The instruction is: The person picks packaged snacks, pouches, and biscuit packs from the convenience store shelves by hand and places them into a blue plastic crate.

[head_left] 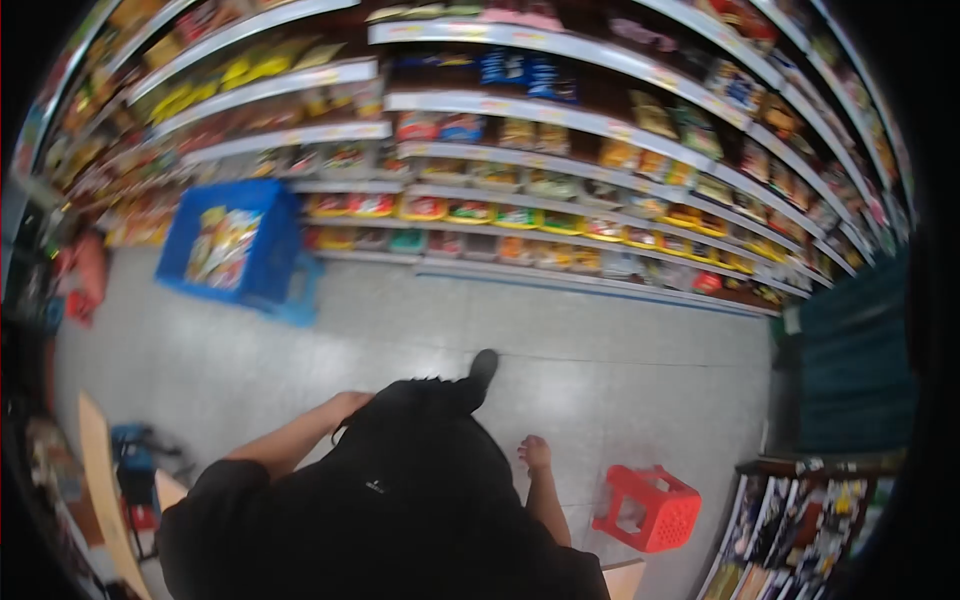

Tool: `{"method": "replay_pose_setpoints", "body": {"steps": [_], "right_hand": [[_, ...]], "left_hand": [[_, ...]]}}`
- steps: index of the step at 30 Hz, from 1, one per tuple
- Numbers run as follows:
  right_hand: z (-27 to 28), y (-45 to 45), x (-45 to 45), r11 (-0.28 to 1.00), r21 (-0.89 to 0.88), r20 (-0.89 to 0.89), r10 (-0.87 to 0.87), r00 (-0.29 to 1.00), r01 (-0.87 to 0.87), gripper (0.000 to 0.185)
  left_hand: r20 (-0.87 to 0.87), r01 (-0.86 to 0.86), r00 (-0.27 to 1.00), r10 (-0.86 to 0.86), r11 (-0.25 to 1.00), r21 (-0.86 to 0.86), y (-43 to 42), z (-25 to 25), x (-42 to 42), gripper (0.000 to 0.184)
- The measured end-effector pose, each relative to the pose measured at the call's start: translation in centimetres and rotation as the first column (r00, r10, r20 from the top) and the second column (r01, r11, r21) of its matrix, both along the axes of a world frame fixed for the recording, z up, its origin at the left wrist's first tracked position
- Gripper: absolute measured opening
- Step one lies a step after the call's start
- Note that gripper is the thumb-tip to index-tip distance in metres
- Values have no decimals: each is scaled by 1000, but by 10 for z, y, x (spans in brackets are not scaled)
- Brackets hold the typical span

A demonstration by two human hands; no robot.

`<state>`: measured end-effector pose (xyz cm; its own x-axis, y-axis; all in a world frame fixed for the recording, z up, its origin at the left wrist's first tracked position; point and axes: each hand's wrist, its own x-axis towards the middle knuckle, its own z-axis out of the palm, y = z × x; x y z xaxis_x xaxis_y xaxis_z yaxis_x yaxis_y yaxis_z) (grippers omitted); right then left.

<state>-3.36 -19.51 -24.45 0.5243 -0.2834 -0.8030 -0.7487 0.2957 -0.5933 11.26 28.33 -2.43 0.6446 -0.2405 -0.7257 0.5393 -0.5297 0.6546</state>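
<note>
My left hand [350, 403] hangs beside the front of my black shirt [390, 480], its fingers hidden behind the dark clothing. To the right of my body, my right hand [535, 452] hangs over the grey floor [600, 380]. Its fingers are loosely bent and apart, and nothing shows in them. The nearest object to it is a red plastic stool [655, 508], standing on the floor lower right. One dark shoe [485, 366] shows in front of me.
Long shelves [600, 125] of packaged goods curve across the front. A blue crate [235, 275] of packets rests on a light blue stool [298, 300] at left. A wooden board [100, 470] stands lower left; a rack [800, 515] and green curtain [855, 360] are at right.
</note>
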Motion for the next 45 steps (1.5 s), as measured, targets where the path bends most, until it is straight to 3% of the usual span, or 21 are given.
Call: {"method": "replay_pose_setpoints", "body": {"steps": [2, 4, 6, 8, 9, 12, 13, 14, 15, 16, 17, 20, 24, 27, 28, 30, 31, 35, 37, 41, 45], "right_hand": [[-2, 37, -12, 995, 7, -25, 96, 995, -96, 32], [7, 73, -26, 999, 41, -164, 38, 986, -31, 35], [12, 102, -39, 999, 46, -180, -2, 984, 11, 33], [4, 123, -66, 932, -117, -59, 339, 939, -344, 32], [12, 133, -76, 898, -218, 12, 394, 919, -382, 32], [-25, 144, -128, 919, -114, 160, 391, 906, -377, 27], [-16, 147, -126, 914, -121, 151, 403, 903, -387, 27], [0, 150, -123, 723, -235, -32, 662, 749, -649, 24], [9, 154, -122, 448, -277, -242, 823, 513, -850, 22], [9, 162, -122, 437, -272, -260, 825, 503, -857, 22], [8, 174, -117, 530, -278, -229, 773, 591, -801, 21], [-5, 208, -99, 765, -290, -141, 560, 816, -575, 22], [-6, 259, -73, 937, -277, -23, 215, 976, -213, 28], [88, 354, 8, 983, -163, -193, 51, 980, -83, 32], [89, 368, 17, 980, -175, -209, 55, 976, -93, 32], [96, 394, 26, 863, -229, -73, 446, 892, -450, 31], [105, 399, 34, 773, -203, -148, 583, 799, -601, 36], [124, 424, 35, 824, -254, -261, 445, 857, -506, 35], [131, 427, 28, 912, -238, -232, 279, 932, -333, 31], [129, 428, 10, 901, -243, -275, 290, 916, -359, 32], [141, 444, 5, 850, -259, -268, 393, 880, -459, 32]], "left_hand": [[-366, -273, 896, 251, 962, -8, 29, 44, -14, 42], [-386, -333, 880, 277, 939, -85, 47, 98, -31, 39], [-403, -375, 871, 281, 910, -176, 80, 93, -45, 38], [-455, -231, 891, 4, 866, -444, 148, 49, -62, 44], [-465, -238, 886, 9, 868, -436, 152, 59, -68, 44], [-477, -354, 866, 147, 854, -380, 165, 69, -70, 42], [-307, -233, 940, 148, 936, -264, 183, 43, -74, 44], [-131, -131, 985, 115, 984, -119, 200, 20, -76, 46], [-142, -144, 982, 125, 981, -130, 216, 3, -78, 46], [7, -62, 998, 63, 993, -104, 231, -10, -77, 44], [158, 20, 987, -9, 998, -65, 250, -22, -73, 42], [213, 120, 971, -113, 993, -22, 299, -26, -56, 41], [186, 175, 967, -175, 984, 17, 361, -17, -31, 40], [289, 91, 956, -48, 986, -138, 403, -45, -24, 37], [335, 139, 936, -111, 988, -61, 413, -35, -14, 35], [360, 184, 917, -172, 983, 2, 429, -30, -6, 34], [313, 159, 938, -150, 987, -2, 435, -31, -3, 32], [229, 179, 957, -181, 983, 29, 456, -31, 5, 29], [233, 172, 958, -165, 985, -9, 463, -34, 5, 29], [237, 168, 957, -167, 986, 18, 467, -42, 4, 31], [238, 217, 943, -234, 972, 93, 470, -13, 17, 32]]}}
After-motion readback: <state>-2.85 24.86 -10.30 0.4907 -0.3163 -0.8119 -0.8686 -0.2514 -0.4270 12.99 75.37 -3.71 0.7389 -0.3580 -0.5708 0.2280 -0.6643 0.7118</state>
